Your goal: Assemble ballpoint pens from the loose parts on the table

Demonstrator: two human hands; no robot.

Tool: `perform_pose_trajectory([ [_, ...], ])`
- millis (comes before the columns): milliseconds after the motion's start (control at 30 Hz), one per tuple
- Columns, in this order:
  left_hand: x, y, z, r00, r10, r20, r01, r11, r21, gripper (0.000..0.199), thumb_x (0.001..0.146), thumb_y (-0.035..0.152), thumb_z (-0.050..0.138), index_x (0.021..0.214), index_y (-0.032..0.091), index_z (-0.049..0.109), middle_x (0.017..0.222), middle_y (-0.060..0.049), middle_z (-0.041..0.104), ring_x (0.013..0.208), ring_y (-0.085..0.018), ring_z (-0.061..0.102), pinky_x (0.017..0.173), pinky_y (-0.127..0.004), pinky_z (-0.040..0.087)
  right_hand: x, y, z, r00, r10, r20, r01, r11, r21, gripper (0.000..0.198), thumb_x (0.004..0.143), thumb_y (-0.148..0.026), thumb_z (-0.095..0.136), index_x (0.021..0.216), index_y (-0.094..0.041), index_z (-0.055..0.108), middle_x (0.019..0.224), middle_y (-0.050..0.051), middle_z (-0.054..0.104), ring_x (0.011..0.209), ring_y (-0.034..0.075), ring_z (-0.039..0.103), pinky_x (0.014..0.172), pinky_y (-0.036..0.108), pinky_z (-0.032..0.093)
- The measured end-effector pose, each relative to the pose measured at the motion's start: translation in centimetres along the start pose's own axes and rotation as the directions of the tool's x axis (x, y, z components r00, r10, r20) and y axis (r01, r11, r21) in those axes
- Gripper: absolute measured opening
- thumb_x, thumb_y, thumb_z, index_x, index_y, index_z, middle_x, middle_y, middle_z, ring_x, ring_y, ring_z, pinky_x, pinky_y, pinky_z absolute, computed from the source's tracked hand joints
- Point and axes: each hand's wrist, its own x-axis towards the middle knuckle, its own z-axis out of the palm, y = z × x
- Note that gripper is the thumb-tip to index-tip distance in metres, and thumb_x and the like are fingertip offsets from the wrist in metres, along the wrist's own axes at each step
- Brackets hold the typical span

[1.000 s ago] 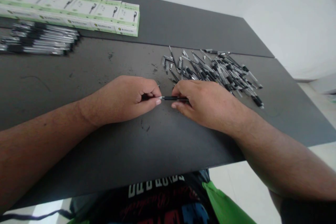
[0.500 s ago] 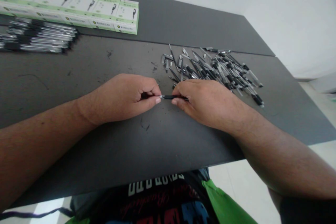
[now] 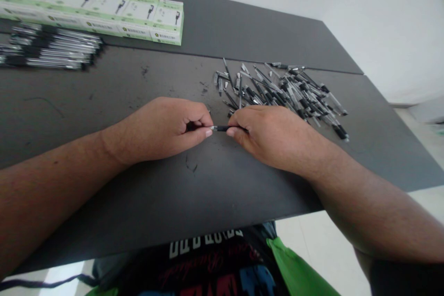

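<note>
A thin black pen point(image 3: 220, 128) lies level between my two hands, just above the dark table point(image 3: 145, 194). My left hand point(image 3: 166, 127) pinches its silver tip end between thumb and forefinger. My right hand point(image 3: 274, 136) closes around the black barrel, hiding most of it. Only a short stretch of the pen shows between the hands. Right behind my right hand lies a loose heap of pens and pen parts point(image 3: 287, 92).
At the far left, a tidy bundle of pens point(image 3: 52, 48) lies in a row. Behind it stands a line of white and green boxes point(image 3: 100, 11). The table's front edge runs close to my body, and its right corner drops off to the floor.
My right hand has slid a little to the left along the pen, so less of the barrel shows between the hands. The left hand has stayed in place.
</note>
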Motion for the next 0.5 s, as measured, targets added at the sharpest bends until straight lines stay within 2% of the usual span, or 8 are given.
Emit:
perform_pose_trajectory([
  [133, 0.03, 0.01, -0.06, 1.0, 0.017, -0.005, -0.017, 1.0, -0.007, 0.032, 0.102, 0.05, 0.06, 0.106, 0.028, 0.083, 0.09, -0.003, 0.083, 0.087, -0.026, 0.077, 0.081, -0.035, 0.048, 0.0, -0.11, -0.1, 1.0, 0.022, -0.016, -0.021, 0.999, 0.034, 0.027, 0.117, -0.035, 0.069, 0.135, -0.02, 0.082, 0.125, 0.012, 0.089, 0.114, 0.031, 0.082, 0.093, 0.039, 0.055],
  [233, 0.04, 0.0, -0.1, 1.0, 0.02, -0.004, -0.02, 1.0, -0.004, 0.032, 0.103, 0.05, 0.059, 0.106, 0.028, 0.083, 0.089, -0.003, 0.083, 0.087, -0.025, 0.077, 0.079, -0.035, 0.048, 0.03, -0.15, -0.09, 1.0, 0.024, 0.002, -0.024, 1.0, 0.008, 0.024, 0.119, -0.034, 0.065, 0.128, -0.02, 0.083, 0.118, 0.011, 0.089, 0.11, 0.031, 0.082, 0.09, 0.038, 0.054],
  [333, 0.0, -0.02, -0.06, 1.0, 0.018, -0.009, -0.018, 1.0, -0.004, 0.032, 0.102, 0.049, 0.06, 0.107, 0.028, 0.083, 0.09, -0.003, 0.084, 0.087, -0.024, 0.077, 0.079, -0.035, 0.048, 0.02, -0.15, -0.06, 1.0, 0.014, 0.002, -0.014, 1.0, 0.005, 0.03, 0.123, -0.035, 0.059, 0.123, -0.02, 0.084, 0.117, 0.012, 0.089, 0.109, 0.03, 0.081, 0.091, 0.039, 0.053],
  [500, 0.0, -0.04, 0.01, 0.999, 0.032, -0.012, -0.032, 0.999, 0.0, 0.032, 0.102, 0.049, 0.058, 0.106, 0.028, 0.082, 0.089, -0.003, 0.083, 0.087, -0.024, 0.077, 0.078, -0.034, 0.047, -0.03, -0.08, -0.1, 0.999, 0.022, -0.026, -0.021, 1.0, 0.015, 0.024, 0.115, -0.036, 0.073, 0.132, -0.022, 0.082, 0.12, 0.01, 0.089, 0.108, 0.029, 0.081, 0.089, 0.037, 0.053],
])
